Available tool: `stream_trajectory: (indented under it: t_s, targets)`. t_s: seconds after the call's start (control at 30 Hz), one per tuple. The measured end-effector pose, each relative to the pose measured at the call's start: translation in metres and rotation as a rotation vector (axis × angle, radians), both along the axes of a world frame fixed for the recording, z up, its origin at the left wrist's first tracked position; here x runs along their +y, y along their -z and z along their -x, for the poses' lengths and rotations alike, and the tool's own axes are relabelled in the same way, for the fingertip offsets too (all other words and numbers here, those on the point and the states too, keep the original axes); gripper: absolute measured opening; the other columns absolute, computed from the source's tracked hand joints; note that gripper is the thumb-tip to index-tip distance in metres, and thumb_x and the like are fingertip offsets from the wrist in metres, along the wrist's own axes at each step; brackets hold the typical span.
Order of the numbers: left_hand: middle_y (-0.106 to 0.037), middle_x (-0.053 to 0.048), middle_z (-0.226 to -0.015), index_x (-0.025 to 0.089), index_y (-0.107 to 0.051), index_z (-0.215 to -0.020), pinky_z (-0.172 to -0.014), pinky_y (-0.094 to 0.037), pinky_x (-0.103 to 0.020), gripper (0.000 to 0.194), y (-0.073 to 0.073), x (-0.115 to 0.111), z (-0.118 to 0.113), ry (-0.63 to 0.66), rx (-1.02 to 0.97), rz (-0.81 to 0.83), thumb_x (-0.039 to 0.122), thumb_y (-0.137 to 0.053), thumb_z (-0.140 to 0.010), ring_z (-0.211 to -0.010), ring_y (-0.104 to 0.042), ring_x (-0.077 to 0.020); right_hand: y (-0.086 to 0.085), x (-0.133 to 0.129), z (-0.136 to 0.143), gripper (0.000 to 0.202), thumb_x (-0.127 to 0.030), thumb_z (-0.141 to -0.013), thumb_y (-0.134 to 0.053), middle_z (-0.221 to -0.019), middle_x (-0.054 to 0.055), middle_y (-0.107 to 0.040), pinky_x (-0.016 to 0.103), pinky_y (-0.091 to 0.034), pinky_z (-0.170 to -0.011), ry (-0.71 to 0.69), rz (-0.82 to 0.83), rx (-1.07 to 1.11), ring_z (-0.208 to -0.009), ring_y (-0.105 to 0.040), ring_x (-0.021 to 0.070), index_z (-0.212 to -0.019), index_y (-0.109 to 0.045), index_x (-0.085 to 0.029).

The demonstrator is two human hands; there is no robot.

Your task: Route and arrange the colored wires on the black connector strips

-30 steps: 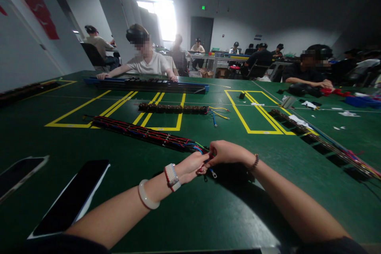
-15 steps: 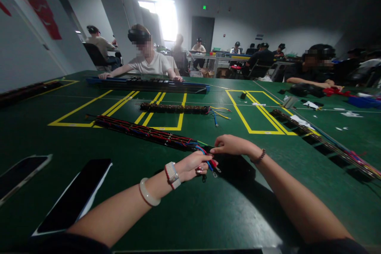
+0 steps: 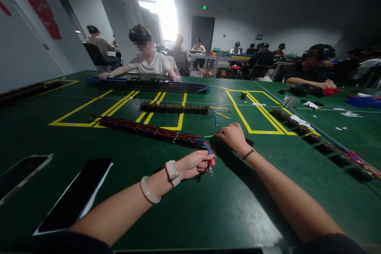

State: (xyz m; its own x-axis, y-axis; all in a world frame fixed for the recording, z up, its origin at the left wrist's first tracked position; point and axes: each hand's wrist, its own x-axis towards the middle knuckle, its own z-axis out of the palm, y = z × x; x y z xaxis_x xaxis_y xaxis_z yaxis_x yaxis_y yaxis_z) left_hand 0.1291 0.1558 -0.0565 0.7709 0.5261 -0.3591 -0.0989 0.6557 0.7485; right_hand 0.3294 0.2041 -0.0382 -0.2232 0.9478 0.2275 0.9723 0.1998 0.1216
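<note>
A long dark strip (image 3: 149, 130) with red and blue wires along it lies across the green table in front of me. My left hand (image 3: 193, 163) is closed around the red and blue cables (image 3: 208, 151) at its right end. Metal ring terminals (image 3: 211, 172) stick out below those fingers. From the same end a green wire (image 3: 208, 137) runs to my right hand (image 3: 233, 139), whose fingers are pinched on it. The wire's tip is hidden by the fingers. Beneath my right wrist, a dark flat piece (image 3: 249, 142) is partly covered.
Behind lies a shorter dark strip (image 3: 175, 108) with loose yellow and blue leads. Another wired strip (image 3: 321, 139) slants along the right. Two phones (image 3: 76, 194) rest at left. Across the table a person (image 3: 150, 61) has both hands on a long blue-and-black housing (image 3: 149, 85).
My right hand has moved away from the left hand, up and to the right, with the green wire stretched towards it. The strip's cable end has shifted slightly right and up; the held cables hang straighter.
</note>
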Motion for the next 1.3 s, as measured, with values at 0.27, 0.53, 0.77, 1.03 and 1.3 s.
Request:
stream_trajectory:
  t_s: [0.27, 0.53, 0.77, 1.03, 1.3]
  targets:
    - [-0.054, -0.002, -0.068, 0.010, -0.052, -0.075, -0.042, -0.017, -0.017, 0.018, 0.012, 0.008, 0.000, 0.010, -0.003, -0.042, 0.025, -0.058, -0.083, -0.043, -0.032, -0.0012, 0.019, -0.011, -0.009, 0.018, -0.021, -0.092, -0.046, -0.083, 0.006, -0.064, 0.040, -0.026, -0.103, -0.471, -0.261, -0.141, -0.083, -0.053, 0.0180, -0.091, -0.064, -0.016]
    - [-0.046, 0.002, -0.058, 0.012, -0.052, -0.074, -0.044, -0.019, -0.019, 0.017, 0.017, 0.007, -0.001, -0.038, -0.004, -0.085, 0.025, -0.053, -0.084, -0.043, -0.031, -0.0036, 0.013, -0.027, -0.005, 0.025, -0.029, -0.093, -0.041, -0.085, 0.007, -0.062, 0.034, -0.041, -0.081, -1.006, -0.362, -0.077, -0.074, -0.052, 0.0149, -0.102, -0.058, -0.014]
    - [-0.055, -0.005, -0.069, 0.011, -0.050, -0.084, -0.044, -0.020, -0.018, 0.020, 0.019, 0.006, -0.001, -0.071, -0.062, 0.007, 0.027, -0.041, -0.092, -0.044, -0.034, -0.0035, 0.024, -0.022, -0.003, 0.034, -0.029, -0.097, -0.030, -0.073, 0.006, -0.061, 0.029, -0.039, -0.071, -0.854, -0.328, 0.208, -0.065, -0.050, 0.0142, -0.092, -0.059, -0.013]
    - [-0.059, -0.006, -0.070, 0.012, -0.045, -0.083, -0.043, -0.016, -0.018, 0.009, 0.009, -0.001, -0.007, -0.093, 0.027, -0.075, 0.018, -0.042, -0.089, -0.040, -0.032, -0.0018, -0.018, -0.015, 0.039, 0.046, -0.041, -0.100, -0.019, -0.077, 0.006, -0.064, 0.024, -0.036, -0.061, -0.251, 0.139, 0.273, -0.066, -0.058, 0.0151, -0.093, -0.056, -0.016]
    - [-0.059, -0.004, -0.067, 0.011, -0.052, -0.079, -0.045, -0.019, -0.019, 0.013, 0.018, -0.002, -0.007, -0.201, 0.061, -0.051, 0.023, -0.049, -0.084, -0.045, -0.041, -0.0050, -0.042, -0.008, 0.099, 0.036, -0.034, -0.097, -0.036, -0.081, 0.015, -0.067, 0.028, -0.042, -0.061, -0.263, 0.147, -0.109, -0.074, -0.065, 0.0230, -0.092, -0.063, -0.011]
